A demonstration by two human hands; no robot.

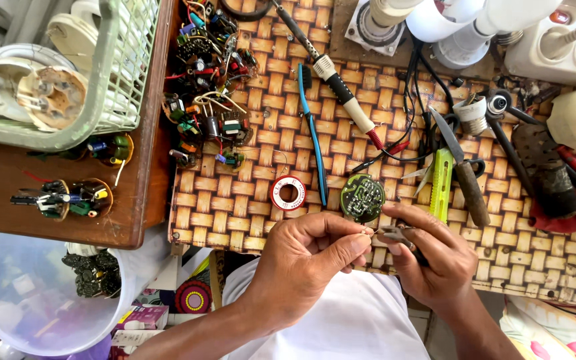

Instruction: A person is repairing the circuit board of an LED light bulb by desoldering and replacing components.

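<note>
Hands meet low over the counter point(235, 207): right hand point(428, 257) clamped on pliers point(395, 235), left hand point(308, 257) pinching a tiny part point(367, 231) at their tip. Just beyond lie a round board point(362, 198) and solder spool point(288, 193).

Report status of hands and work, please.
Left hand pinching thin wire. Right hand gripping small pliers. Round green circuit board just above, nothing in between.

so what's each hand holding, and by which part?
Left hand pinches a small part at its fingertips; too small to identify. Right hand grips small pliers by the handles, tips toward the left fingertips.
</note>
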